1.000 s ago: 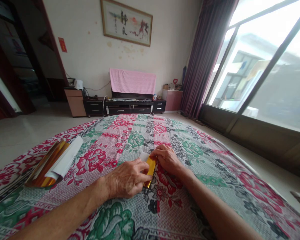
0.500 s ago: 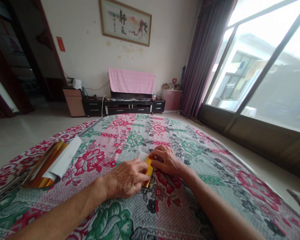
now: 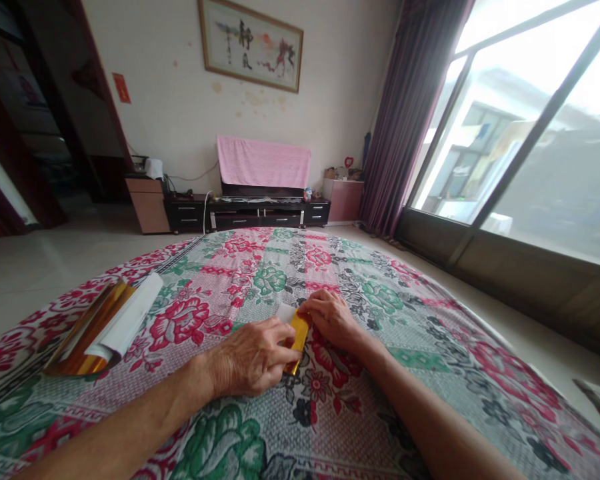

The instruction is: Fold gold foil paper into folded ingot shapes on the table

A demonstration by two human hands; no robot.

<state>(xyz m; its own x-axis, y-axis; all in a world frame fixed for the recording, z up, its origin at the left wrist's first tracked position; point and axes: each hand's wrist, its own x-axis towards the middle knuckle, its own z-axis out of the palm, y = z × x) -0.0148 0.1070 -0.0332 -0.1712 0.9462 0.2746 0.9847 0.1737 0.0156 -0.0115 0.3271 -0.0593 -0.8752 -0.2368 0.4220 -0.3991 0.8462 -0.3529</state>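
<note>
Gold foil strip (image 3: 301, 327), both hands (image 3: 257, 357) (image 3: 334, 319) on, cab. drawers (image 3: 186, 215) closed

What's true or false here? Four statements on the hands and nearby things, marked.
1. The left hand touches the shiny gold paper strip. True.
2. The right hand is well away from the strip. False: it is at the strip's far end.
3. Curled gold and white paper sheets lie right of the right hand. False: the sheets lie left of the left hand.
4. A red and green floral tablecloth lies under both hands. True.
</note>
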